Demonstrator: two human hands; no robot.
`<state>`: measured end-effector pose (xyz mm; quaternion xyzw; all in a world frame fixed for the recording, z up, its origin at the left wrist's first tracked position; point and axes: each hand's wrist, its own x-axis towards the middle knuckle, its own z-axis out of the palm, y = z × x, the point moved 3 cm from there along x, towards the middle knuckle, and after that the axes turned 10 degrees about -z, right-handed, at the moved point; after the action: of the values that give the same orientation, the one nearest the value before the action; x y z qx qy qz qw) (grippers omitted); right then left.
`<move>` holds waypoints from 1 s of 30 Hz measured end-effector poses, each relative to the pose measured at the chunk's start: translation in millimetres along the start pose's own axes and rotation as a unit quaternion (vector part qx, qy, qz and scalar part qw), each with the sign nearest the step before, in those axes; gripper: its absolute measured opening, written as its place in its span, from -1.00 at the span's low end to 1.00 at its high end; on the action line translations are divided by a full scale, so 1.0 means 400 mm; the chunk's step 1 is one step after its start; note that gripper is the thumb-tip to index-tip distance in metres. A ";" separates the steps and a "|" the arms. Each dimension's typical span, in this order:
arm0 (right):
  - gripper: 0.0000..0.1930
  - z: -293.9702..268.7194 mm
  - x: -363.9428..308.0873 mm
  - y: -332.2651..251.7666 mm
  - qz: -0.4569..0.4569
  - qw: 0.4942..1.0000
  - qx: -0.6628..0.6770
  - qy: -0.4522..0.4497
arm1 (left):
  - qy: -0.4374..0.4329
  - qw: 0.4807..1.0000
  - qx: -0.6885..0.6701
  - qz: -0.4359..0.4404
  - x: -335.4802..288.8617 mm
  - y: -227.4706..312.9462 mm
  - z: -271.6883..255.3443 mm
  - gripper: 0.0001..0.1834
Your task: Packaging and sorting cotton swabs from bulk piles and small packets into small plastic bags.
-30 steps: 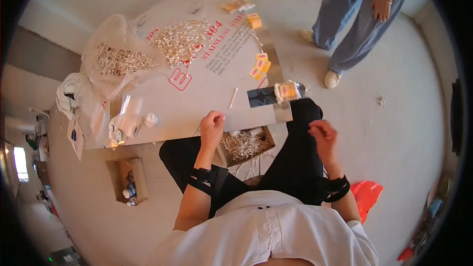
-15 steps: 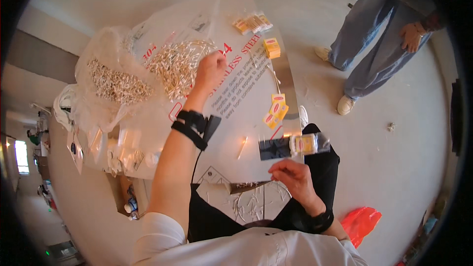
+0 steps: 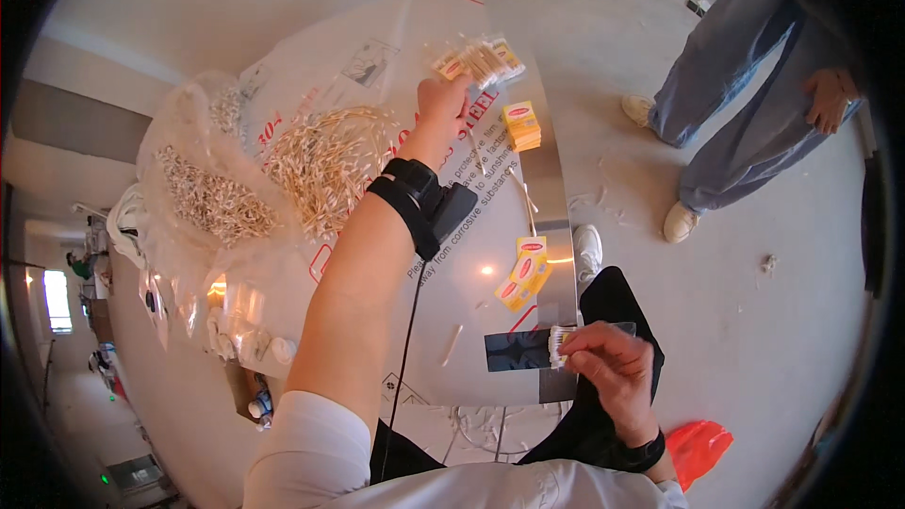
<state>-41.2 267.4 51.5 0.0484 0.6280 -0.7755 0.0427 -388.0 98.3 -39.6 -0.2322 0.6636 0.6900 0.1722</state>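
Observation:
My left hand [image 3: 441,104] reaches to the far part of the table, its fingers curled closed; whether anything is in them is hidden. Just beyond it lie several clear packs of cotton swabs [image 3: 485,64] with yellow cards. Close to my body, my right hand [image 3: 615,368] has its fingers pinched at a small pack of cotton swabs [image 3: 557,343], which it largely covers. That pack lies at the table edge, against a dark rectangular piece [image 3: 517,352]. A single cotton swab [image 3: 452,345] rests left of the dark piece.
A big heap of loose cotton swabs [image 3: 325,170] spills beside a clear plastic bag [image 3: 212,188] holding more. Yellow cards are stacked [image 3: 521,124] and spread [image 3: 524,273] along the right edge of the film-covered table [image 3: 368,14]. A person [image 3: 726,75] stands at right. A red bag [image 3: 698,451] lies on the floor.
My left hand has moved from the swab heap away and to the right, toward the far packs. My right hand has come up to the small pack. The view has shifted slightly.

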 end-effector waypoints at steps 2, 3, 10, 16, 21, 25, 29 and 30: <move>-0.93 -0.009 0.035 -0.031 -0.020 1.000 0.007 -0.006 | 0.000 0.994 -0.048 -0.099 -0.021 -0.014 0.012 -0.75; -0.93 -0.016 0.049 -0.043 -0.026 1.000 0.006 0.013 | 0.002 0.994 -0.049 -0.099 -0.023 -0.019 0.015 -0.75; -0.93 -0.009 0.067 -0.059 -0.031 0.999 -0.006 0.027 | -0.015 0.978 -0.148 -0.145 -0.020 -0.035 0.039 -0.77; -0.93 -0.004 0.062 -0.023 -0.012 1.000 -0.022 0.004 | -0.032 0.970 -0.193 -0.143 -0.008 -0.047 0.051 -0.79; -0.93 -0.014 0.072 -0.008 -0.001 0.999 -0.036 0.005 | -0.044 0.970 -0.196 -0.139 0.027 -0.068 0.044 -0.80; -0.93 -0.016 0.088 -0.001 -0.007 0.998 -0.054 0.002 | -0.049 0.980 -0.153 -0.115 0.060 -0.086 0.019 -0.53; -0.92 -0.020 0.122 -0.006 -0.021 0.998 -0.060 -0.009 | -0.068 0.980 -0.148 -0.111 0.072 -0.095 0.001 -0.55; -0.92 -0.021 0.132 -0.009 -0.021 0.998 -0.061 -0.009 | -0.069 0.980 -0.149 -0.112 0.068 -0.093 -0.003 -0.55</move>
<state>-93.7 276.1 46.4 0.0258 0.6747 -0.7368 0.0347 -390.3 97.6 -85.5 -0.2797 0.5098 0.7719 0.2571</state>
